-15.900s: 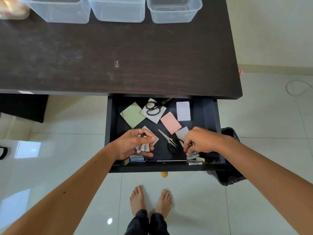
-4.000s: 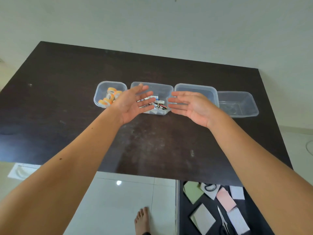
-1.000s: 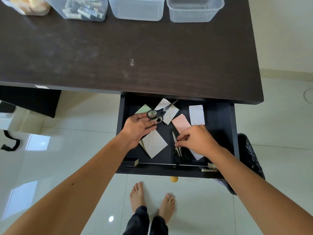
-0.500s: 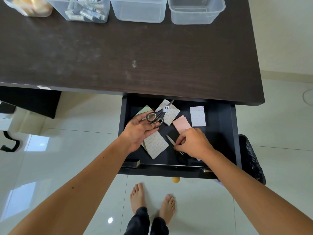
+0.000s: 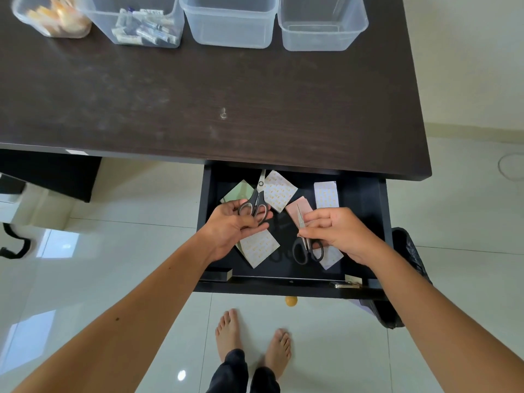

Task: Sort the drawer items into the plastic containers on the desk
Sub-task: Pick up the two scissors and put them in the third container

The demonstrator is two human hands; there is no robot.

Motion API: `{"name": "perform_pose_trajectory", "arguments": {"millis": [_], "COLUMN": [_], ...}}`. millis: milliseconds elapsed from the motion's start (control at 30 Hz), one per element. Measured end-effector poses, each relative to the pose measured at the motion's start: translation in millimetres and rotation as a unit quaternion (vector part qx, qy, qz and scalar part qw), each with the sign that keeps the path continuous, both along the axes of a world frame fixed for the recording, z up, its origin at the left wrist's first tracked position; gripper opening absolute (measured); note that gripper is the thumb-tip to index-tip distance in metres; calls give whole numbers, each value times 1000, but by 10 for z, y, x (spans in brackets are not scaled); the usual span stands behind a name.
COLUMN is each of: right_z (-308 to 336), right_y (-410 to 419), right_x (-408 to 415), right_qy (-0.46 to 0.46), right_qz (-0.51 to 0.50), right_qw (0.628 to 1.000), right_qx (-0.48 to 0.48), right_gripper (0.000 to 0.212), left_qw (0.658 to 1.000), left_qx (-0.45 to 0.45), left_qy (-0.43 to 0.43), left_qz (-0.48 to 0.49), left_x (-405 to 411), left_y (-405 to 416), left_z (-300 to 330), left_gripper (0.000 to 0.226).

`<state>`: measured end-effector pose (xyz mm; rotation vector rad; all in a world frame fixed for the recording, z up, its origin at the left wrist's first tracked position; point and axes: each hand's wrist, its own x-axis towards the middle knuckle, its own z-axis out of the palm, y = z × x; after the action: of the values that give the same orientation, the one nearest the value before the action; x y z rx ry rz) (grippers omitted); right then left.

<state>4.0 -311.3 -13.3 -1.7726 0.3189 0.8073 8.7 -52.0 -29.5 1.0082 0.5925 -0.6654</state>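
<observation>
Both forearms reach forward and down into the open drawer [image 5: 365, 194] under the near edge of the bench [image 5: 198, 103]. The left hand [image 5: 235, 225] lies palm-up, fingers curled, its grip closed round the dark handles of one pair of scissors [image 5: 256, 201]; the blades point away from the grip toward the back of the drawer. The right hand [image 5: 337, 231] is turned knuckles-up, thumb and forefinger pinching a second pair of scissors [image 5: 304, 242] near the pivot, so the blade tip sticks up beyond the grip and the black handle loops hang on the near side of it.

Just beyond the left grip lie a green note pad [image 5: 236, 191] and a patterned pad [image 5: 279, 190]; beneath the left palm sits another patterned pad [image 5: 258, 246]. Between the two grips, a pink pad [image 5: 293, 208] lies behind the raised blade, and a white patterned pad [image 5: 326, 194] lies beyond the right knuckles.

Far beyond both grips, at the bench's back edge, stand four clear plastic containers [image 5: 229, 24] in a row.
</observation>
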Motion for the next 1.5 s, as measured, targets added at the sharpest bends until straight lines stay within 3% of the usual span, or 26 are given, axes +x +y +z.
{"name": "perform_pose_trajectory", "arguments": {"millis": [233, 600, 800, 900, 1267, 1500], "right_z": [269, 722, 1043, 1187, 1567, 1771], "right_y": [40, 231, 521, 714, 1404, 1547], "right_x": [-22, 189, 518, 753, 2041, 2851], "right_qy": [8, -32, -56, -59, -107, -111], "right_qz": [-11, 7, -7, -16, -77, -178], "right_qw": [999, 997, 995, 993, 984, 970], "right_qx": [40, 63, 83, 97, 123, 126], "right_gripper": [26, 21, 15, 15, 13, 15], "left_qw": [998, 997, 986, 982, 991, 987], "left_qx": [-1, 50, 73, 65, 39, 81], "left_qy": [-37, -46, -65, -65, -125, -131], "left_qz": [-54, -30, -137, -165, -9, -45], "left_x": [-93, -201, -54, 83, 1547, 2620], "left_y": [43, 208, 524, 763, 1334, 1470], "left_z": [235, 697, 1047, 1208, 1613, 1866], "left_gripper": [69, 29, 27, 15, 19, 26]}}
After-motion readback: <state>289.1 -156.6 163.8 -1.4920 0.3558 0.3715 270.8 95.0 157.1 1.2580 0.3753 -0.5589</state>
